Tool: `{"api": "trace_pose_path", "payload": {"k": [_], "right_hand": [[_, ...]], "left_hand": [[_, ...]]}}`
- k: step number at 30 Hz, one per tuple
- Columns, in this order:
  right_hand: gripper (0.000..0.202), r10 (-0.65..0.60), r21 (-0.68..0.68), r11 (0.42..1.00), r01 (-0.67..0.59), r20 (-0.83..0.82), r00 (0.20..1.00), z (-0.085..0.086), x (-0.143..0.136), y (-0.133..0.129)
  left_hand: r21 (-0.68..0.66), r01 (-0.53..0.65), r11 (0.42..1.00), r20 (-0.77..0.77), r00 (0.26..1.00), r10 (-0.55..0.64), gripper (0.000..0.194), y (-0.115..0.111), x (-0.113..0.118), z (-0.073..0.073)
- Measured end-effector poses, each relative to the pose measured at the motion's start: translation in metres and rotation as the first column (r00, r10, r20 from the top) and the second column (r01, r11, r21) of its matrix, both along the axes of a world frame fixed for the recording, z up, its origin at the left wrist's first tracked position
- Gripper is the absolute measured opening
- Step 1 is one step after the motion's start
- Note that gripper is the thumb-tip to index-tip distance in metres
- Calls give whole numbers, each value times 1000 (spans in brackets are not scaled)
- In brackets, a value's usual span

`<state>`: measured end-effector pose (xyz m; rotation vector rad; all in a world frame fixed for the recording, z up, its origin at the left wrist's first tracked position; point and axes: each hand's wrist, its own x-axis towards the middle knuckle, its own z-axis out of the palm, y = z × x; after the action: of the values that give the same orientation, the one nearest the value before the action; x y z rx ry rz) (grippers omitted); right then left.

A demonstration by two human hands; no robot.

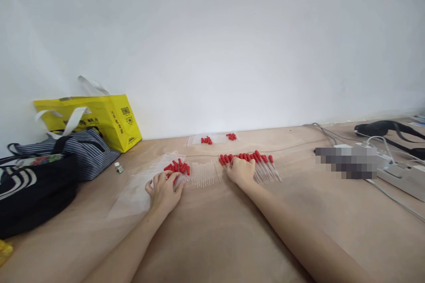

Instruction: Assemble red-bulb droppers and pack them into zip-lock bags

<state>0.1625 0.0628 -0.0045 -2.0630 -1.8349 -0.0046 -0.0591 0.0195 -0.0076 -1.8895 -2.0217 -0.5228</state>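
Note:
My left hand (164, 192) is over a loose pile of red rubber bulbs (179, 166) on a clear plastic bag (133, 194). Its fingers are bent but apart, touching the near bulbs. Between my hands, several bare, thin clear pipettes (203, 173) lie side by side. My right hand (241, 170) is closed at the left part of a row of droppers (265, 168), clear tubes topped with red bulbs. It seems to pinch one of these droppers; its fingertips are partly hidden.
By the wall lies another clear bag (219, 139) with red bulbs and tubes. At left stand a small bottle (118, 167), a yellow bag (128, 119), a striped bag (96, 154) and a black bag (40, 190). Cables and a power strip (403, 179) are at right.

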Motion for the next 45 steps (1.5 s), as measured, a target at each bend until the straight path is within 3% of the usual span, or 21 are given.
{"api": "trace_pose_path", "payload": {"k": [5,9,15,21,28,32,33,35,36,39,45], "right_hand": [[27,25,57,998,-26,10,1000,0,1,-3],[24,134,137,981,-136,22,991,2,-7,-8],[24,135,13,991,-135,3,991,5,-28,-5],[20,129,-39,991,-129,8,992,5,-36,2],[20,127,-42,991,-125,35,991,8,-43,-2],[22,176,26,984,-177,45,983,8,-21,-20],[20,207,45,977,-208,41,978,6,-11,-26],[16,333,101,939,-328,-28,943,-3,11,-38],[16,393,125,915,-383,-73,917,-8,22,-44],[17,562,225,820,-527,-141,815,-26,47,-59],[39,680,326,705,-630,-56,731,-40,51,-67]], "left_hand": [[46,27,999,-20,999,-26,20,1,-1,-1],[89,19,996,-27,999,-17,19,6,5,3],[9,15,1000,-70,997,-14,21,30,13,17],[-44,15,999,-88,996,-19,19,43,14,15],[35,57,998,-90,995,-54,24,32,19,23],[46,213,976,-92,974,-209,24,4,23,22],[25,290,957,-92,954,-286,22,-5,24,19],[-12,524,852,-31,851,-524,23,-20,28,12],[-33,588,808,4,809,-588,24,-26,30,9],[-33,628,778,88,777,-624,22,-34,37,2],[-12,613,790,156,781,-604,16,-28,49,-3]]}}
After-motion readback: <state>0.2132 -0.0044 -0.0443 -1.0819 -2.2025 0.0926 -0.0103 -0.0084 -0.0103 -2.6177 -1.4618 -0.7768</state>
